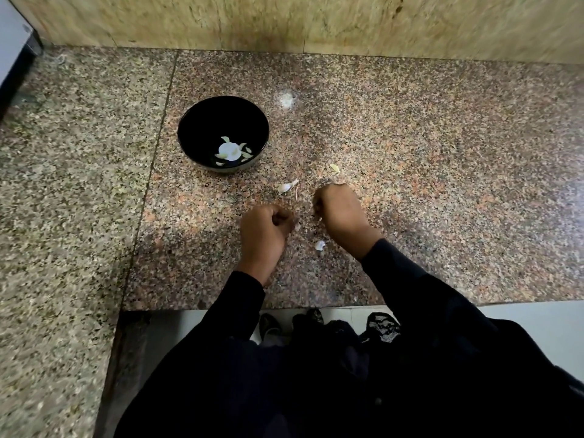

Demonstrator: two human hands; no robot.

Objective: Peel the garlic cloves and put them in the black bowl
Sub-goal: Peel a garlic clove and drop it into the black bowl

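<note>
Speckled granite bench [410, 153], stone wall [284, 20] behind. Black bowl [223, 133] sits left of centre, peeled cloves [229, 150] inside. Unpeeled clove [287, 186] lies between bowl and hands; skin scraps [319, 245] lie near the right wrist. Left hand [264, 229] curled, something small at its fingertips, cannot tell what. Right hand [339, 210] curled, grip contents hidden. Dark sleeves [410, 286] cover the near edge.
</note>
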